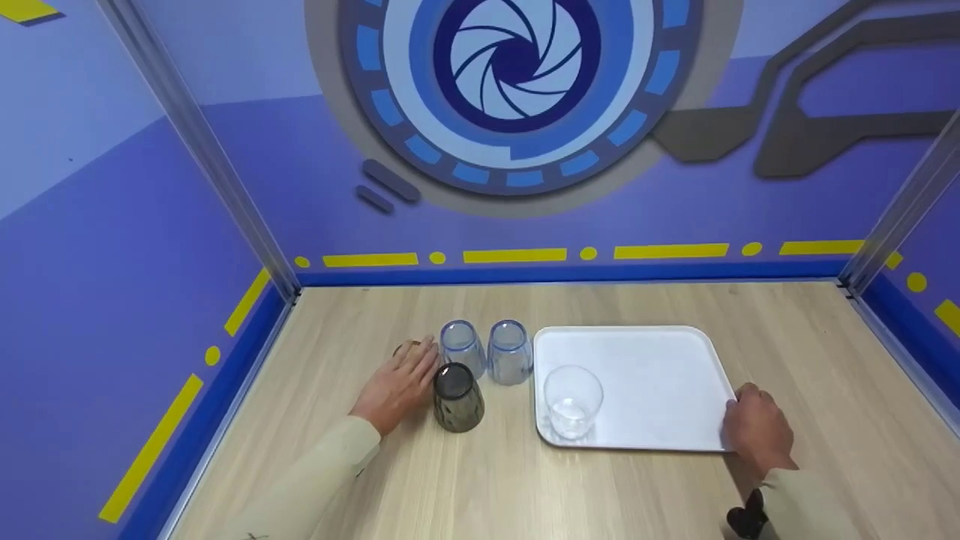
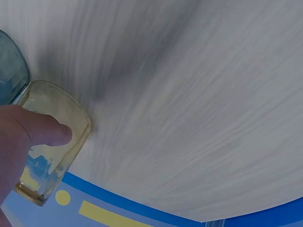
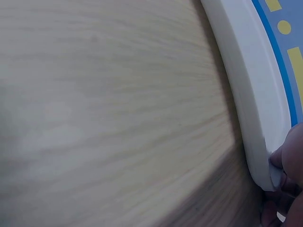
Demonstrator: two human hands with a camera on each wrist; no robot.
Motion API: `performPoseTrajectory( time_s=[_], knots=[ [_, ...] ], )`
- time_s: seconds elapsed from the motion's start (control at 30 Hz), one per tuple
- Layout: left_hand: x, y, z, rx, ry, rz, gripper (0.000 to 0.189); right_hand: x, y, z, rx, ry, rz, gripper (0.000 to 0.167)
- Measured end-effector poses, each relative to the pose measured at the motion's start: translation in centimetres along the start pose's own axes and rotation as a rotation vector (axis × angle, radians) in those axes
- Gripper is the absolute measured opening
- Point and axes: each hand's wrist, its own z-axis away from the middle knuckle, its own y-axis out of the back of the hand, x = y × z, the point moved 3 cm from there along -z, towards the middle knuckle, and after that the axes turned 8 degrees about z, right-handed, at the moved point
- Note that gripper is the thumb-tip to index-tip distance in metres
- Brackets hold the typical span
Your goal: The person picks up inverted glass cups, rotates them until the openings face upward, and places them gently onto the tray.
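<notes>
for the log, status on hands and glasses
Left hand holds amber glass. Right hand grips white tray. Possible obstruction: dark glass beside left hand.

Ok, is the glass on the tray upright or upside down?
Upright: the clear glass has its wide rim uppermost, its narrower base on the white tray.

Amber tumbler [image 2: 57, 154] appeared glossy, glass-like; tray [image 1: 652, 390] looked smooth, like plastic; tabletop [image 1: 487, 487] showed matt wood grain.
</notes>
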Motion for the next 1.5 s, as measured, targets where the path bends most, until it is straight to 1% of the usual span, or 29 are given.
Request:
performPoseTrajectory(
  time_s=[0.1, 0.2, 0.4, 0.5, 0.7, 0.87, 0.97, 1.07, 1.27, 1.37, 1.5],
  knots=[
    [0.2, -0.1, -0.1, -0.033, -0.020, -0.004, 0.059, 0.0, 0.0, 0.1, -0.009, -0.003, 0.002, 0.027],
    [0.5, -0.2, -0.2, -0.048, -0.041, -0.011, 0.056, -0.1, -0.1, 0.2, -0.006, -0.006, 0.005, 0.027],
    [1.0, -0.5, -0.4, -0.098, -0.091, -0.096, 0.063, -0.3, 0.0, 0.3, -0.003, -0.017, 0.012, 0.027],
    [1.2, -0.6, -0.6, -0.087, -0.116, -0.146, 0.061, -0.2, 0.0, 0.3, 0.006, -0.014, 0.006, 0.027],
    [1.7, -0.9, -0.6, -0.032, -0.168, -0.193, 0.047, -0.1, -0.1, 0.4, 0.024, 0.004, 0.000, 0.025],
    [2.1, -1.1, -0.7, -0.033, -0.181, -0.231, 0.044, -0.1, -0.3, 0.3, 0.019, -0.012, 0.014, 0.025],
    [2.6, -1.3, -0.7, -0.023, -0.204, -0.239, 0.043, -0.1, -0.4, 0.2, 0.013, -0.028, 0.013, 0.025],
    [3.2, -1.4, -0.5, -0.021, -0.221, -0.232, 0.041, -0.1, -0.5, 0.2, 0.016, -0.028, 0.000, 0.024],
    [3.6, -1.7, -0.2, -0.051, -0.199, -0.238, 0.043, -0.1, -0.6, 0.3, 0.022, -0.020, -0.026, 0.025],
    [3.6, -1.8, -0.4, -0.039, -0.181, -0.251, 0.044, 0.0, -0.5, 0.3, 0.027, -0.031, -0.030, 0.026],
    [3.6, -2.0, -0.6, 0.004, -0.161, -0.243, 0.044, 0.2, -0.5, 0.3, 0.034, -0.033, -0.029, 0.025]
  ],
)
